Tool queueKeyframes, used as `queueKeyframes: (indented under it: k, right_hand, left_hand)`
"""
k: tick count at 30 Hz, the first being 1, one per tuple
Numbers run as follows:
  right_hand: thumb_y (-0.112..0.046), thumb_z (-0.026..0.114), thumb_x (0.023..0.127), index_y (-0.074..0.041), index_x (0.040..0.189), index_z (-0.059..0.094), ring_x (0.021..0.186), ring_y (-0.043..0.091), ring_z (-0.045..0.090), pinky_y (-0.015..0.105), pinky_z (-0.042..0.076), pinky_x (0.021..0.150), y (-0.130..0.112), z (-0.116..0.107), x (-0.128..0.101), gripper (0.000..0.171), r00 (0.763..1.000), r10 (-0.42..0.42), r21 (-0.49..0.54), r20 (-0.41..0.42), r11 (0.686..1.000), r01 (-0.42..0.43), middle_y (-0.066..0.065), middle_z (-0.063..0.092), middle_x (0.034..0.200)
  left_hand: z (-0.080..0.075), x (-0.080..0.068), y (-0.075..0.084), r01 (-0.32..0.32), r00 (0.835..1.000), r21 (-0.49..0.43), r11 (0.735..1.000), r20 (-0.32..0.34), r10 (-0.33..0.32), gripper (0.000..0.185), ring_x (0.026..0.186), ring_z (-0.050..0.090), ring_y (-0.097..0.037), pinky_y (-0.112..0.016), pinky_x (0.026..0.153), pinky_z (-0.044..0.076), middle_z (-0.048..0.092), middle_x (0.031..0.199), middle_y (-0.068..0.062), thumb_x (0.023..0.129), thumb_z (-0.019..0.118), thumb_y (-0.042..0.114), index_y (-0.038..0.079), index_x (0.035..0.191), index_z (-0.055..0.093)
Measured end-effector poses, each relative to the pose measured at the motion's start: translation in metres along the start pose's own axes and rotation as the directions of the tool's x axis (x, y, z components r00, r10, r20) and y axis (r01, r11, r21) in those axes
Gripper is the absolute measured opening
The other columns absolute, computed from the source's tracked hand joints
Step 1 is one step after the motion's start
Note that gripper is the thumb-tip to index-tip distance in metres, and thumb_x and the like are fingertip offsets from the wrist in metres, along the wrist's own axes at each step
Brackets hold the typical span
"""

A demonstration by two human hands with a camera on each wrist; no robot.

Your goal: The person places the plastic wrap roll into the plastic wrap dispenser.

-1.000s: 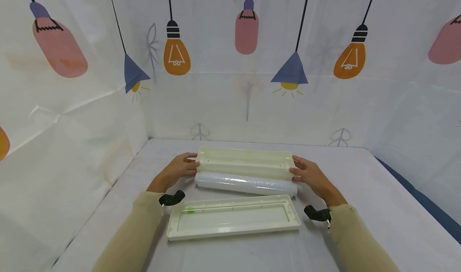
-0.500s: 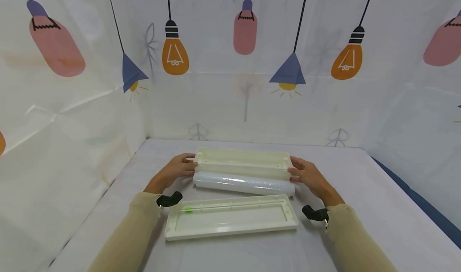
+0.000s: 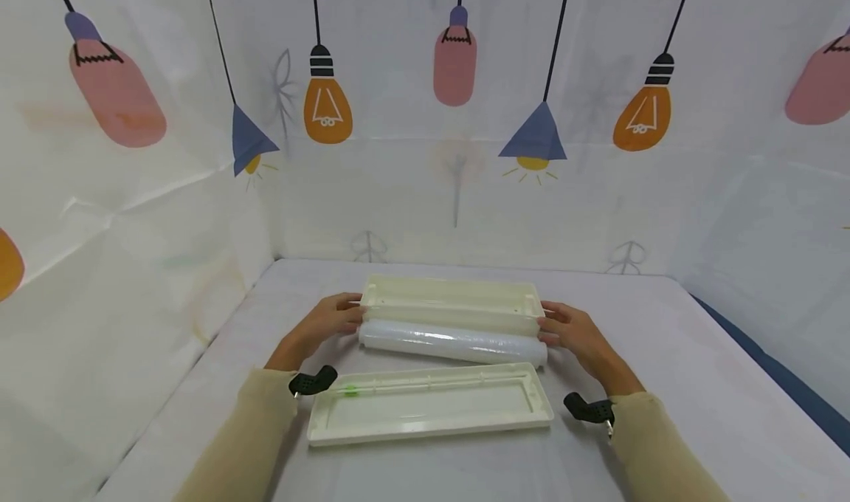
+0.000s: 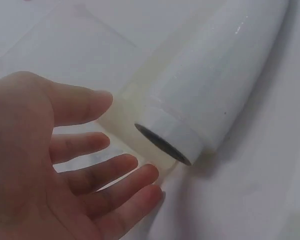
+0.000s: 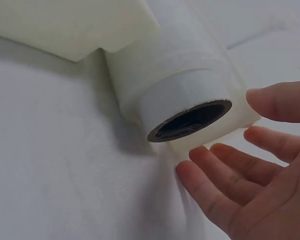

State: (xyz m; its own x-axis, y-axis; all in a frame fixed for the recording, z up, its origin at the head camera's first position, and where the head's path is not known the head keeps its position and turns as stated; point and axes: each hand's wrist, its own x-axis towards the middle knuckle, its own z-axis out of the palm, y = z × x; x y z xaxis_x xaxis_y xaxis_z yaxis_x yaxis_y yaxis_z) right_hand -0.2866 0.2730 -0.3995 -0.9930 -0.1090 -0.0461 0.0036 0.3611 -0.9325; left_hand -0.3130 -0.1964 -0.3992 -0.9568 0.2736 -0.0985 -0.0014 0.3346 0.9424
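Note:
A long cream plastic box (image 3: 451, 315) lies hollow side up at the back of the group. Along its near side lies a roll of cling film (image 3: 451, 341) with a hollow core, dark inside. My left hand (image 3: 324, 325) is at the box's left end, its thumb and spread fingers right at the edge. At the opposite end is my right hand (image 3: 579, 336), fingers likewise extended and parted. Both wrist views show the fingers loosely spread beside the box end and the open core. Nearer me rests a shallow cream lid (image 3: 432, 411) with a rail and a small green slider (image 3: 351, 390).
A white cloth covers the table (image 3: 697, 354). White sheets printed with hanging lamps form the back wall (image 3: 398, 192) and sides. A black wrist mount (image 3: 313, 381) sits on each sleeve, the left one overlapping the lid's corner in the head view.
Both hands have eased slightly outward and toward me from the box ends, where thumbs and fingers overlapped its edges before. The box, roll and lid stay in place.

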Motion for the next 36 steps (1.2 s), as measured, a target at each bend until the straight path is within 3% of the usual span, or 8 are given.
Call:
queueKeyframes:
  k: [4,9,15,23,29,36]
  right_hand:
    - [-0.027,0.062,0.101,0.005,0.151,0.035,0.125,0.039,0.055,0.041,0.054,0.094,0.004,-0.004,-0.008,0.066,1.000,0.009,-0.003,-0.023,1.000,-0.009,0.030,0.042,0.149]
    - [-0.022,0.057,0.104,0.006,0.149,0.037,0.124,0.040,0.056,0.041,0.054,0.094,0.002,-0.007,-0.016,0.057,0.999,-0.018,0.003,-0.042,1.000,0.019,0.030,0.046,0.145]
    - [-0.021,0.055,0.105,0.007,0.148,0.039,0.125,0.040,0.055,0.041,0.054,0.093,-0.001,-0.014,-0.025,0.054,0.997,-0.056,-0.031,-0.055,0.998,0.054,0.030,0.050,0.141]
    - [-0.022,0.057,0.104,0.008,0.147,0.039,0.120,0.036,0.060,0.039,0.055,0.091,0.008,-0.011,-0.038,0.055,0.998,-0.013,-0.039,-0.064,0.999,0.011,0.030,0.053,0.138]
    - [-0.019,0.057,0.103,0.009,0.145,0.042,0.118,0.034,0.061,0.035,0.056,0.089,0.014,-0.006,-0.045,0.052,0.998,0.015,-0.054,-0.060,0.998,-0.019,0.029,0.054,0.137]
    - [-0.023,0.058,0.103,0.007,0.142,0.047,0.113,0.032,0.063,0.035,0.056,0.088,0.016,-0.004,-0.048,0.051,0.999,-0.007,-0.116,-0.045,0.993,0.002,0.026,0.058,0.134]
  left_hand:
    - [0.000,-0.010,-0.004,-0.006,0.999,-0.025,1.000,-0.043,0.005,0.058,0.127,0.054,-0.037,-0.045,0.103,0.047,0.045,0.148,-0.025,0.103,0.059,0.024,-0.002,0.151,0.039]
    - [-0.004,-0.028,0.007,-0.039,0.988,-0.030,0.999,-0.151,0.034,0.054,0.125,0.056,-0.036,-0.045,0.102,0.048,0.049,0.145,-0.023,0.104,0.058,0.025,-0.005,0.146,0.044]
    - [0.000,-0.037,0.013,-0.035,0.980,0.049,0.998,-0.192,0.044,0.050,0.121,0.059,-0.032,-0.044,0.101,0.049,0.056,0.140,-0.020,0.104,0.057,0.028,-0.002,0.144,0.048]
    - [0.018,-0.045,0.010,0.015,0.962,0.230,0.973,-0.270,0.049,0.042,0.115,0.062,-0.032,-0.048,0.093,0.051,0.065,0.128,-0.015,0.104,0.057,0.027,0.002,0.138,0.058]
    - [0.023,-0.047,0.001,-0.023,0.968,0.317,0.948,-0.230,0.101,0.039,0.120,0.058,-0.036,-0.053,0.096,0.047,0.063,0.131,-0.015,0.103,0.057,0.024,0.002,0.135,0.061]
    - [0.023,-0.047,-0.004,-0.021,0.980,0.360,0.933,-0.176,0.090,0.037,0.116,0.059,-0.033,-0.052,0.093,0.049,0.066,0.128,-0.012,0.102,0.059,0.025,0.004,0.132,0.064]
